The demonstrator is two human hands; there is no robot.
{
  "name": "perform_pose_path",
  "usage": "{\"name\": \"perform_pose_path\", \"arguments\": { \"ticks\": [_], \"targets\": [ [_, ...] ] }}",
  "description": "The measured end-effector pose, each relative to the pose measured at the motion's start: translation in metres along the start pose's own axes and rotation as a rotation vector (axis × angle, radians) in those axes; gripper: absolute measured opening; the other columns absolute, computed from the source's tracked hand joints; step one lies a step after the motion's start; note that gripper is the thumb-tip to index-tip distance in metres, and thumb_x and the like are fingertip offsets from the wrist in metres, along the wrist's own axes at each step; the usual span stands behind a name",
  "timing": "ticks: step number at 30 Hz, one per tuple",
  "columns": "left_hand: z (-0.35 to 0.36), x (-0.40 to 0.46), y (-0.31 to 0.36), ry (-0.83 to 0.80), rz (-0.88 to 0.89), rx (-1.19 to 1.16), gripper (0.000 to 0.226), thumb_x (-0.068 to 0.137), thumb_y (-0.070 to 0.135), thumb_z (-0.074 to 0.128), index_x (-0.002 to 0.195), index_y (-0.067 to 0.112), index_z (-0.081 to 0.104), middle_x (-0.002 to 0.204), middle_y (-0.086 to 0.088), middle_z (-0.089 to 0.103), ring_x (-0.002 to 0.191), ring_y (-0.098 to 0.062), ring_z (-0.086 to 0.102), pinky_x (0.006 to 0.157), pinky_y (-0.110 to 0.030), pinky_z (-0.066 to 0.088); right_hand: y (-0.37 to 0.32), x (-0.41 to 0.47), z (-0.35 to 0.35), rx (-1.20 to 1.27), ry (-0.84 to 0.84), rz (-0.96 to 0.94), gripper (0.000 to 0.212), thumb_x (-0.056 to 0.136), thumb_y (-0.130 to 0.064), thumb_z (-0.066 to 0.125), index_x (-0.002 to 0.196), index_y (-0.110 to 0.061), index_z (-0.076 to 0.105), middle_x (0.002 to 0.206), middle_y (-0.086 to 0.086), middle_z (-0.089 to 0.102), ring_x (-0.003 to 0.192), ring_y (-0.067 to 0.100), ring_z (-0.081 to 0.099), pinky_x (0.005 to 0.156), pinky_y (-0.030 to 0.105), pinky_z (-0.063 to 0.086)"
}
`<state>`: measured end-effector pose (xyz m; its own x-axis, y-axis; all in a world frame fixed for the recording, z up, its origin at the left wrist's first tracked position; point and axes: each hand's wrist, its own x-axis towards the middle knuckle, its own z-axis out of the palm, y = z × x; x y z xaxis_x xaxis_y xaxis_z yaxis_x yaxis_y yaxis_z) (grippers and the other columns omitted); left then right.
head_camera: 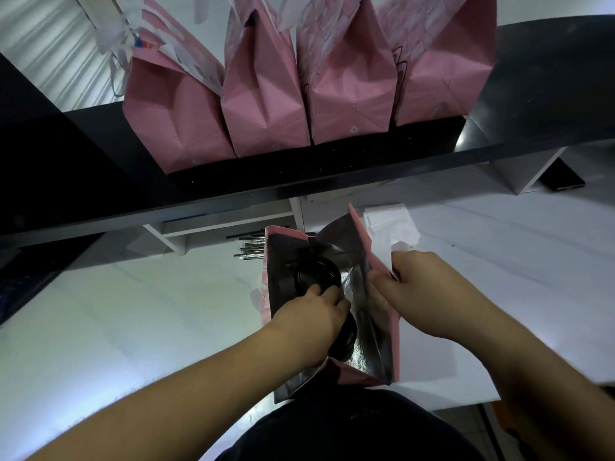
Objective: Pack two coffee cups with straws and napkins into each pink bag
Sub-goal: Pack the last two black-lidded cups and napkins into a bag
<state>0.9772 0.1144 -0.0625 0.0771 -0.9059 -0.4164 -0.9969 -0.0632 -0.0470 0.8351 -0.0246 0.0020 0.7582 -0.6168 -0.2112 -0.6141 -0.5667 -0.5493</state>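
Observation:
An open pink bag (387, 331) with a shiny dark lining stands on the white table in front of me. One black-lidded coffee cup (316, 272) sits at the far end inside it. My left hand (316, 317) reaches into the bag and grips a second black-lidded cup (346, 337), mostly hidden under my fingers. My right hand (416, 287) pinches the bag's right rim and holds it open. A stack of white napkins (389, 224) lies just behind the bag. Dark straws (249, 249) lie to its left.
Several closed pink bags (266, 104) stand in a row on a black shelf (299, 174) above the table. White shelf supports (173, 234) stand at the table's back. A dark flat device (562, 178) lies far right. The white table (133, 311) spreads left and right.

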Motion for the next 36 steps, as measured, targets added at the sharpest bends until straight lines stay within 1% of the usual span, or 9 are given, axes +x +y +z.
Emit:
{"name": "perform_pose_path", "arguments": {
  "ticks": [5,14,19,22,24,27,30,33,36],
  "targets": [
    [0.001,0.002,-0.009,0.007,0.088,-0.006,0.060,0.089,0.025,0.073,0.142,0.011,0.050,0.132,-0.012,0.051,0.111,-0.032,0.055,0.101,-0.041,0.049,0.001,-0.004,0.000,0.002,0.009,0.013,0.044,0.100,-0.036,0.053,0.063,-0.013,0.041,0.052,-0.004,0.043,0.043,0.012,0.038,0.045,0.026,0.025],
    [0.013,0.004,-0.008,0.016,0.083,-0.091,0.061,0.093,-0.001,0.054,0.152,0.013,0.043,0.140,-0.010,0.050,0.124,-0.035,0.052,0.098,-0.039,0.050,-0.006,-0.004,0.005,0.020,0.020,0.035,0.043,0.098,-0.037,0.052,0.071,-0.005,0.045,0.053,0.003,0.048,0.048,0.018,0.041,0.046,0.032,0.029],
    [0.011,-0.001,-0.009,-0.037,0.072,-0.100,0.051,0.097,0.002,0.051,0.146,0.012,0.047,0.138,-0.011,0.048,0.124,-0.036,0.049,0.100,-0.043,0.050,-0.011,-0.003,0.004,0.008,0.055,0.066,0.042,0.097,-0.035,0.050,0.067,-0.007,0.043,0.053,0.005,0.050,0.048,0.020,0.044,0.046,0.033,0.031],
    [-0.006,-0.009,-0.008,-0.053,0.056,-0.133,0.053,0.097,0.021,0.065,0.146,0.014,0.047,0.138,-0.009,0.044,0.124,-0.032,0.048,0.096,-0.041,0.051,-0.011,-0.003,0.002,0.006,0.081,0.091,0.041,0.098,-0.034,0.049,0.066,-0.010,0.042,0.051,0.001,0.047,0.046,0.017,0.041,0.046,0.031,0.028],
    [-0.025,-0.013,-0.012,0.131,0.080,-0.194,0.044,0.096,0.034,0.066,0.135,0.018,0.056,0.129,-0.004,0.050,0.119,-0.026,0.051,0.093,-0.039,0.049,-0.010,-0.003,0.002,0.012,0.096,0.100,0.043,0.099,-0.035,0.049,0.065,-0.010,0.040,0.050,0.000,0.044,0.047,0.017,0.039,0.047,0.032,0.028],
    [-0.054,-0.023,-0.040,0.647,0.055,-0.416,0.017,0.096,0.043,0.056,0.109,0.033,0.061,0.104,0.012,0.058,0.095,-0.006,0.052,0.077,-0.024,0.045,-0.009,-0.002,0.002,0.008,0.113,0.115,0.046,0.099,-0.037,0.047,0.062,-0.012,0.037,0.050,0.000,0.043,0.047,0.018,0.038,0.048,0.032,0.027],
    [-0.049,-0.026,-0.093,0.871,-0.218,-0.641,0.006,0.098,0.043,0.054,0.095,0.038,0.057,0.086,0.019,0.059,0.079,0.000,0.055,0.062,-0.018,0.042,-0.008,0.001,0.003,-0.017,0.113,0.139,0.048,0.100,-0.040,0.045,0.063,-0.010,0.042,0.052,0.002,0.046,0.049,0.019,0.040,0.048,0.032,0.028],
    [-0.001,-0.013,-0.148,0.689,-0.563,-0.765,0.005,0.100,0.031,0.060,0.099,0.032,0.065,0.087,0.016,0.068,0.081,-0.007,0.065,0.063,-0.028,0.050,-0.008,0.004,0.004,-0.052,0.121,0.158,0.048,0.100,-0.042,0.045,0.064,-0.011,0.043,0.054,0.003,0.049,0.050,0.020,0.044,0.048,0.032,0.029],
    [0.061,0.004,-0.182,0.329,-0.652,-0.591,0.021,0.100,0.021,0.058,0.113,0.023,0.074,0.107,-0.001,0.076,0.098,-0.027,0.070,0.077,-0.033,0.053,-0.008,0.004,0.005,-0.087,0.116,0.140,0.048,0.101,-0.042,0.048,0.062,-0.014,0.042,0.049,0.000,0.044,0.047,0.018,0.041,0.047,0.031,0.027]
  ]
}}
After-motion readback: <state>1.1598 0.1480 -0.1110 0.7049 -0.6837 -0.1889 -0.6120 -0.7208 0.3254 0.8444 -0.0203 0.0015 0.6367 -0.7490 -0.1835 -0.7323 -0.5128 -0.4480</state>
